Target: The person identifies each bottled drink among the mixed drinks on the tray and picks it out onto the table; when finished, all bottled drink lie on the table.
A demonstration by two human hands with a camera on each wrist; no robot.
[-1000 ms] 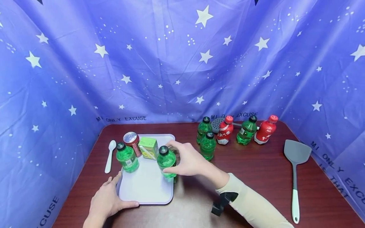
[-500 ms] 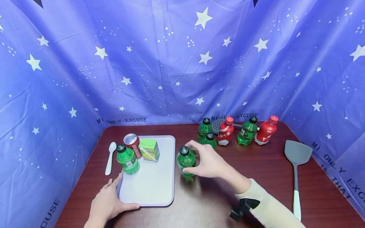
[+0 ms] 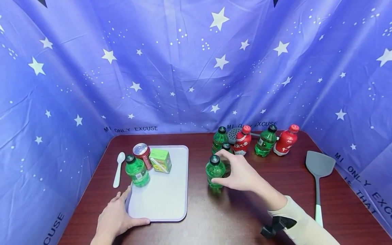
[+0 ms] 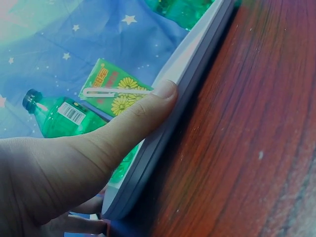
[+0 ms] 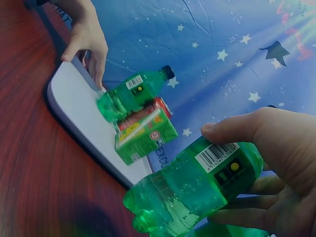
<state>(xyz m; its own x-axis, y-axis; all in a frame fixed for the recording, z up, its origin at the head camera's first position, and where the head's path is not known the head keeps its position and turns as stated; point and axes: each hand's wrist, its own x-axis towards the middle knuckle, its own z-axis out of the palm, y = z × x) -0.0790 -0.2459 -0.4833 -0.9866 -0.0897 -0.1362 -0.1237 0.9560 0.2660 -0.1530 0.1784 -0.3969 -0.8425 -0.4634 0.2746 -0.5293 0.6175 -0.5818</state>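
My right hand (image 3: 242, 173) grips a green soda bottle (image 3: 213, 172) with a black cap, thumb on the near side and fingers behind. In the right wrist view the bottle (image 5: 173, 197) shows its clear ribbed base and a barcode label. It stands off the tray's right side, apparently just above the table. At the front left corner of the white tray (image 3: 159, 200), my left hand (image 3: 113, 216) rests with its straight thumb on the front rim and its fingers along the left side. On the tray are another green bottle (image 3: 137, 173), a red can (image 3: 143, 154) and a green juice box (image 3: 160, 161).
Left of the tray lies a white spoon (image 3: 118, 170). Green bottles (image 3: 219, 139) and red bottles (image 3: 242, 143) stand at the back right, a grey slotted skimmer (image 3: 233, 135) behind them. A grey turner (image 3: 319, 165) lies far right. Starry cloth (image 3: 196, 68) encloses the table.
My right hand has carried the green soda bottle rightward, from over the tray's right edge to beside the tray. It now partly hides another green bottle. My left hand has stayed at the tray corner.
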